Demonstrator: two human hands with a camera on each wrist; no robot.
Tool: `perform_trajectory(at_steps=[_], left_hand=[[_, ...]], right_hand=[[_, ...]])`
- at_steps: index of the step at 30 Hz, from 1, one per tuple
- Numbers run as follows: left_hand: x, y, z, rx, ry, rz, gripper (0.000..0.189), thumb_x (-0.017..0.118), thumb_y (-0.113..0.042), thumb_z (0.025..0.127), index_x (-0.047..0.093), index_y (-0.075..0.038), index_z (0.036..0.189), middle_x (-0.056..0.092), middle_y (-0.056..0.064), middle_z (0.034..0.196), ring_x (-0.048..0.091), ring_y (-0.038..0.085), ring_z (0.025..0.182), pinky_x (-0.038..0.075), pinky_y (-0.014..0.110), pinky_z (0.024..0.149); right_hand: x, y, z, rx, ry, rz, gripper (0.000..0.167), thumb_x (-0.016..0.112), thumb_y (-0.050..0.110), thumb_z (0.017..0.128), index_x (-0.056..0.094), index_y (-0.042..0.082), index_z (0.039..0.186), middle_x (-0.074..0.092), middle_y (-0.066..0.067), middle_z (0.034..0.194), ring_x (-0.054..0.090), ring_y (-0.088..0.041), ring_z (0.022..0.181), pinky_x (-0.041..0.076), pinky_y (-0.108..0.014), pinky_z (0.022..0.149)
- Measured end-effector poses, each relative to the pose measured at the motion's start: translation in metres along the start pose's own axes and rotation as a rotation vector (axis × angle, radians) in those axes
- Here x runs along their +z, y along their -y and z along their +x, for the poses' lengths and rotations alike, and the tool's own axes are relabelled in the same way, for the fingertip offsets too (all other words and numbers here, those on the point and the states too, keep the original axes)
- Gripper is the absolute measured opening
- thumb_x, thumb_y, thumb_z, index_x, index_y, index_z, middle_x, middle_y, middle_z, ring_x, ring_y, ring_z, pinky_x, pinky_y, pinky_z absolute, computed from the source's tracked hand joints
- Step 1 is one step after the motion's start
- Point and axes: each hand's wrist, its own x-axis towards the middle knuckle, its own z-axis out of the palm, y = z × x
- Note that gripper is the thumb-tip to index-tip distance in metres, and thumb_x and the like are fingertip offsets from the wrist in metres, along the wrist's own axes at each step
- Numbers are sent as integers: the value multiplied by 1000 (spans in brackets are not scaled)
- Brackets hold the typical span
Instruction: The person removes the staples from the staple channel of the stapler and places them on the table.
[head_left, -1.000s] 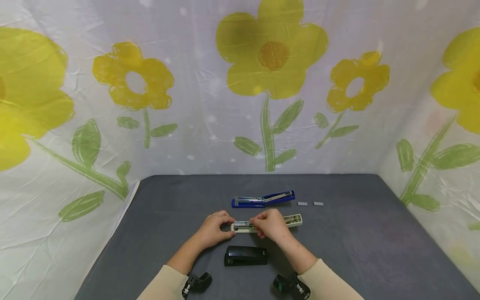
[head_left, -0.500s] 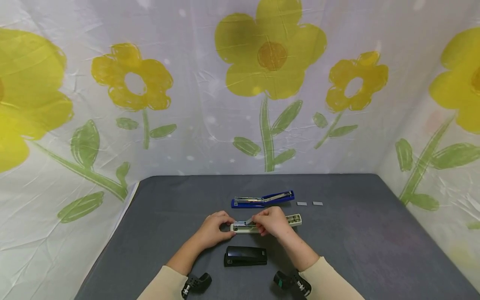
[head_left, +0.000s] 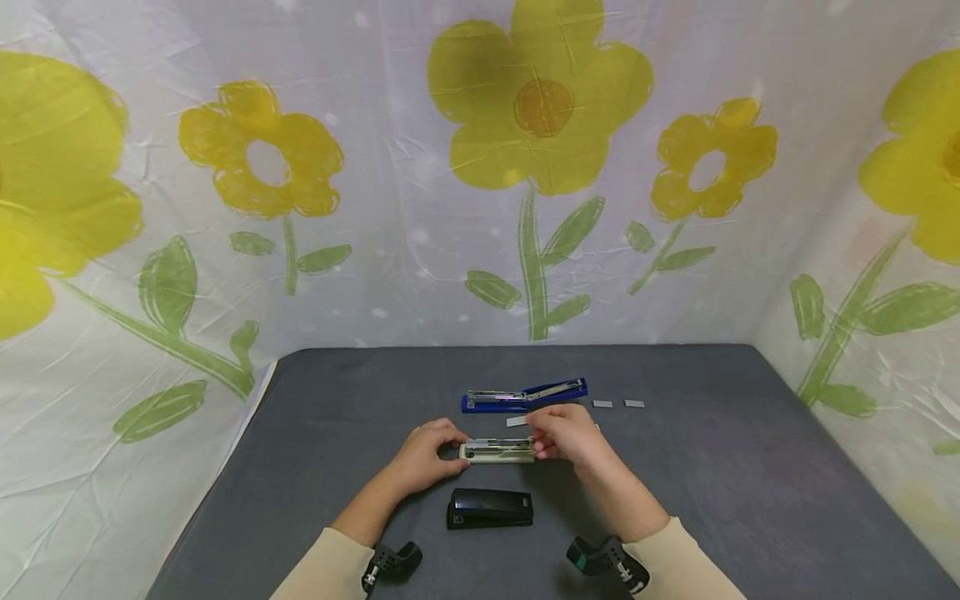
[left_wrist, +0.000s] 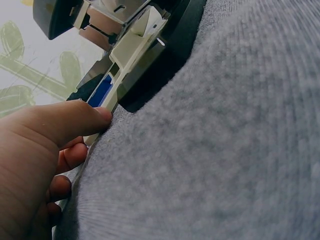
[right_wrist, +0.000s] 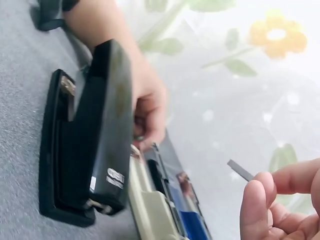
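The cream stapler (head_left: pixel 497 457) lies opened out on the dark cloth, its metal channel showing. My left hand (head_left: pixel 429 454) grips its left end; in the left wrist view the thumb presses along the cream edge (left_wrist: pixel 131 52). Above the stapler's right part, my right hand (head_left: pixel 572 437) pinches a small grey strip of staples (head_left: pixel 517 422) between thumb and forefinger. That strip (right_wrist: pixel 240 170) juts out from the fingertips in the right wrist view. My right hand hides the stapler's right end.
An opened blue stapler (head_left: pixel 495 406) lies behind the cream one. Two more staple strips, one (head_left: pixel 602 404) left of the other (head_left: pixel 634 403), rest to its right. Nearest me is a black stapler (head_left: pixel 490 509). A flower-printed curtain (head_left: pixel 405 275) hangs behind the table.
My right hand has lifted away from the cream stapler's channel, moving right and slightly back, with the staple strip in its fingers. My left hand keeps its grip on the stapler's left end.
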Motion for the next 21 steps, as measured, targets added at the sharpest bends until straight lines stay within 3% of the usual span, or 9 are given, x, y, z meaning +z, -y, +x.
perform_trajectory(at_steps=[4,11,21], left_hand=[[0,1,0,3,-3,1,26,84,-25,88,77,-14,111,60,-11,97,55,10,86,43,43,84],[0,3,-2,14,-17,4,26,84,-25,87,77,-15,110,60,-11,97,54,9,85,43,42,83],[0,2,0,-2,-2,-5,26,84,-26,87,77,-15,110,60,-11,96,54,9,85,43,42,84]], right_hand=[[-15,0,-3,-5,1,66,16,64,10,99,67,-6,97,57,-6,74,59,-12,60,54,-26,59],[-39,5,-11,-25,44,138,36,58,12,104,54,-15,127,56,-4,80,59,-10,62,54,-24,61],[-77,8,-19,-12,35,164,39,54,13,107,48,-16,132,57,-2,82,59,-8,63,54,-22,63]])
